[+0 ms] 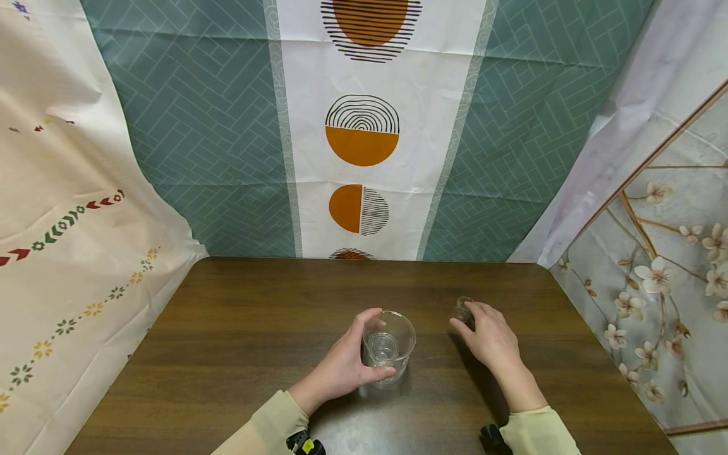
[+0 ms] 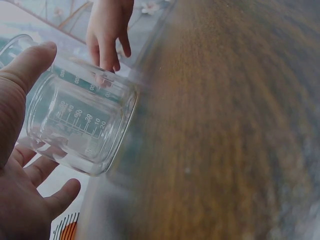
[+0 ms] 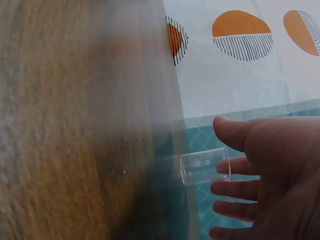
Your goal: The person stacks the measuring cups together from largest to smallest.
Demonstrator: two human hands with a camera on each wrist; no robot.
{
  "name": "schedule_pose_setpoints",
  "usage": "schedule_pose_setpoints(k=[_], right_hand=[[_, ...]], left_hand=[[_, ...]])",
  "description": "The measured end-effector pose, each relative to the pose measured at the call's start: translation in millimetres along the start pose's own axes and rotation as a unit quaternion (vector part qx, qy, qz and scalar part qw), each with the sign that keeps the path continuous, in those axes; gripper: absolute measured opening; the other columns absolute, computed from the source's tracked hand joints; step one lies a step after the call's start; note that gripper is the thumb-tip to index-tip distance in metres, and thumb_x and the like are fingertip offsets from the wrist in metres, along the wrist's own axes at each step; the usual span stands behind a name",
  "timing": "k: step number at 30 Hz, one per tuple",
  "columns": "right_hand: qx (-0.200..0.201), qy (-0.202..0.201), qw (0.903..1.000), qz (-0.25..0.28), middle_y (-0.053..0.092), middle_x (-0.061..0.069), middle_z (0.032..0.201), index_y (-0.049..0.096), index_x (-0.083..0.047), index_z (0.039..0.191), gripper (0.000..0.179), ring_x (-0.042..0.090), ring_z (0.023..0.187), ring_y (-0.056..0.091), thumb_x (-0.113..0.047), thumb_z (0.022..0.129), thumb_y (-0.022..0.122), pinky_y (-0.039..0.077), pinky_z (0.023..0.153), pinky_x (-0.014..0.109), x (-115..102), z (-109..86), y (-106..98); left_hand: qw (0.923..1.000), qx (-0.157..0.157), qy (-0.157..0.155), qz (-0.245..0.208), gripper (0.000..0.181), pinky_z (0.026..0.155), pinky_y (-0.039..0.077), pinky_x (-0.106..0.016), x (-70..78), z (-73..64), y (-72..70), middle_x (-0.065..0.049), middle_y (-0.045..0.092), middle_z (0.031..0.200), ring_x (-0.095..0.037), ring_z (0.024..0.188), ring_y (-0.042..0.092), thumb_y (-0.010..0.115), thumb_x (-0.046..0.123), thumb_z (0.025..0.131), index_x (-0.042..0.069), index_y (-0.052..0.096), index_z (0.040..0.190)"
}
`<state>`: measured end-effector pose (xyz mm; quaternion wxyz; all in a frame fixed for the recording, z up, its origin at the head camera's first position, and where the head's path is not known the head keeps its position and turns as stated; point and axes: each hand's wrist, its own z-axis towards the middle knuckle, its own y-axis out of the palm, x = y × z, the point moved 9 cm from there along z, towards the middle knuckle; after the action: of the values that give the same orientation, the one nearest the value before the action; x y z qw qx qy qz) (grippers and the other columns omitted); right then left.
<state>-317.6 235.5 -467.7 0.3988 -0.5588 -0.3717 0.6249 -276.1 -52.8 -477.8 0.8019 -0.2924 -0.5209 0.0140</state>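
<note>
A large clear glass beaker (image 1: 405, 349) stands near the middle of the wooden table, and my left hand (image 1: 335, 368) holds it from the left, thumb and fingers around its wall. Inside it sits a smaller beaker (image 2: 75, 117) with white scale marks, seen through the glass in the left wrist view. To the right, a tiny clear beaker (image 1: 462, 308) stands upright, partly hidden behind my right hand (image 1: 493, 336). In the right wrist view the fingers of that hand are extended beside the tiny beaker (image 3: 204, 167), with the thumb held apart from it.
The brown wooden table (image 1: 256, 316) reaches back to a green and white patterned curtain (image 1: 216, 126). A cream cloth (image 1: 68, 208) hangs at the left and a flowered cloth (image 1: 677, 208) at the right.
</note>
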Motion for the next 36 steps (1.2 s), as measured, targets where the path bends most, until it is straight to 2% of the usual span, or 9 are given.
schedule_pose_setpoints(k=[4, 14, 19, 27, 30, 36], right_hand=[[0.001, -0.002, 1.0000, -0.003, 0.052, 0.030, 0.159, 0.059, 0.001, 0.154, 0.066, 0.054, 0.148, 0.043, -0.045, 0.109, 0.070, 0.042, 0.110, 0.075, -1.2, -0.6, -0.1], [-0.005, -0.004, 0.9999, -0.010, 0.054, 0.028, 0.159, 0.063, -0.001, 0.152, 0.063, 0.052, 0.149, 0.044, -0.046, 0.109, 0.070, 0.044, 0.107, 0.076, -3.5, -1.4, 3.3], [-0.006, -0.009, 0.9999, -0.007, 0.056, 0.027, 0.157, 0.065, -0.002, 0.150, 0.060, 0.051, 0.148, 0.045, -0.046, 0.109, 0.070, 0.045, 0.108, 0.074, -6.2, -2.2, 4.0], [0.001, -0.017, 0.9998, 0.005, 0.059, 0.025, 0.155, 0.067, -0.003, 0.147, 0.057, 0.050, 0.147, 0.047, -0.045, 0.108, 0.071, 0.046, 0.108, 0.072, -8.7, -2.7, 4.6], [0.012, -0.016, 0.9998, 0.010, 0.060, 0.025, 0.154, 0.065, -0.003, 0.147, 0.057, 0.050, 0.146, 0.048, -0.044, 0.108, 0.072, 0.046, 0.106, 0.072, -7.5, -2.5, 2.8], [0.009, -0.006, 0.9998, 0.015, 0.055, 0.030, 0.157, 0.055, -0.004, 0.157, 0.065, 0.054, 0.146, 0.047, -0.042, 0.108, 0.073, 0.045, 0.107, 0.074, -5.6, -1.6, 2.9]], left_hand=[[1.0000, -0.001, -0.001, -0.001, 0.108, 0.112, 0.049, -0.046, -0.8, 0.2, 0.3, 0.006, 0.059, 0.146, -0.017, 0.133, 0.060, 0.100, 0.027, 0.085, 0.020, 0.031, 0.167], [1.0000, -0.003, -0.005, -0.004, 0.107, 0.113, 0.048, -0.047, -0.7, 0.2, 0.4, 0.002, 0.060, 0.147, -0.017, 0.134, 0.059, 0.100, 0.028, 0.085, 0.030, 0.030, 0.166], [1.0000, -0.003, -0.003, -0.004, 0.107, 0.112, 0.048, -0.047, -0.3, 0.0, 0.6, 0.001, 0.060, 0.147, -0.018, 0.134, 0.059, 0.100, 0.028, 0.085, 0.025, 0.030, 0.166], [1.0000, -0.001, -0.002, -0.002, 0.107, 0.112, 0.048, -0.047, -0.7, -0.2, 0.6, 0.002, 0.060, 0.146, -0.017, 0.133, 0.059, 0.100, 0.028, 0.085, 0.029, 0.030, 0.166], [1.0000, -0.001, -0.001, -0.003, 0.107, 0.112, 0.048, -0.047, -0.7, -0.1, 0.8, 0.002, 0.060, 0.146, -0.017, 0.133, 0.059, 0.100, 0.028, 0.085, 0.030, 0.030, 0.166], [1.0000, -0.002, 0.001, 0.000, 0.108, 0.113, 0.048, -0.047, -0.4, 0.4, 0.9, 0.001, 0.060, 0.146, -0.017, 0.134, 0.059, 0.101, 0.027, 0.084, 0.023, 0.031, 0.166]])
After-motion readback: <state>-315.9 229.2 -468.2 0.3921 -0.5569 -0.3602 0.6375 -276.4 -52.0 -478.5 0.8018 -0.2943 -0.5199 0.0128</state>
